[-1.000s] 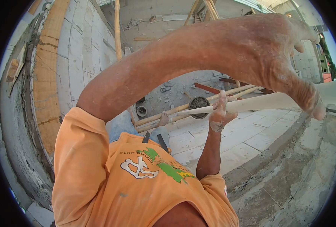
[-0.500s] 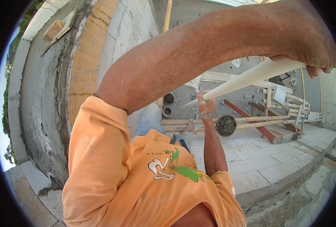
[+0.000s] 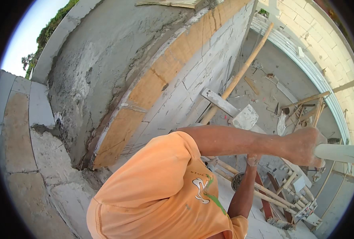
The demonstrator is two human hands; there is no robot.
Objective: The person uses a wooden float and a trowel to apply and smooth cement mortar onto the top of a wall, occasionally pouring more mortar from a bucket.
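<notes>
From the head view, the risk I judge greatest is the pale pole (image 3: 340, 153) twisting or slipping: the left hand (image 3: 304, 146) looks dusty, and the arm is stretched right across the body. If the length beyond the fist swings, it could strike the round mortar bucket (image 3: 236, 181) or snag the bamboo rails (image 3: 268, 195) below, and I would have poor warning, because the left forearm hides much of that side. A turn the other way might mar the grey plaster (image 3: 93, 67) behind the wooden plank (image 3: 157, 85). As for position, the pole lies inside the left grip, fingers wrapped round it, and sticks out from the fist toward the right edge. The right hand (image 3: 253, 160) sits behind the left forearm, mostly covered; I cannot tell whether its grip is spread or closed, or touches the pole.
</notes>
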